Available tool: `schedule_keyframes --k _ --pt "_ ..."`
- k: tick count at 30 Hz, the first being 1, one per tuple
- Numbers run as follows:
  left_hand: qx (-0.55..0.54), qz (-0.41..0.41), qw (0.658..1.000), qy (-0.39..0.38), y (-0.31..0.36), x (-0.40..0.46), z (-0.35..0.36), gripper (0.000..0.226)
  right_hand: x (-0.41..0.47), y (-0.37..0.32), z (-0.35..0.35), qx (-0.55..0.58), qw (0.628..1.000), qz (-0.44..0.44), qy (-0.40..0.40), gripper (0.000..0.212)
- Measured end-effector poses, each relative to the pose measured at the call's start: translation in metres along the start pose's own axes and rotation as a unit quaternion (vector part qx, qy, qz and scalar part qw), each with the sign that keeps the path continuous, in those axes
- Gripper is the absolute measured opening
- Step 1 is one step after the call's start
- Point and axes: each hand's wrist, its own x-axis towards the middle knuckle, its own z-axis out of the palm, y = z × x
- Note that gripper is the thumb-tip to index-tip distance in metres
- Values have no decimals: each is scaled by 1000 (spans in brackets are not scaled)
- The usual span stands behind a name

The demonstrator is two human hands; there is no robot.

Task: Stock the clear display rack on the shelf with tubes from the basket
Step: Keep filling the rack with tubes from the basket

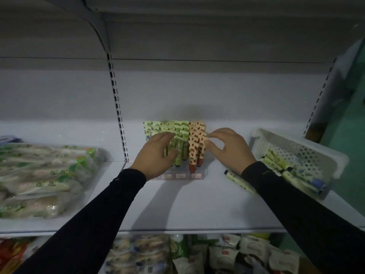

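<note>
The clear display rack (183, 176) stands at mid shelf, holding rows of green-patterned tubes (180, 133) on the left and red-patterned tubes (193, 153) on the right. My left hand (156, 155) lies against the green tubes with fingers straight. My right hand (229, 147) pinches the top of a red-patterned tube at the rack's right side. The white perforated basket (308, 149) sits tilted at the right with several tubes (276, 161) in it. One pale tube (239, 181) lies loose on the shelf by my right forearm.
A heap of green-and-white plastic packets (43, 178) fills the shelf's left part. A slotted upright (118, 107) divides the back panel. Bagged goods (227, 254) sit on the lower shelf. The shelf's front edge (197, 231) runs below my arms.
</note>
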Motion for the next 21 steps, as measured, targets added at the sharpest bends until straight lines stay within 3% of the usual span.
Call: schedule_keyframes --k 8,16,21 --pt "-33 44 998 -33 56 -17 44 49 -74 58 -42 -74 991 94 -58 48" --pt "-13 70 985 -158 90 -7 111 58 -107 121 -56 -124 959 214 -141 56" --pt "52 108 963 -240 103 20 145 76 -115 143 -47 -144 936 215 -237 46"
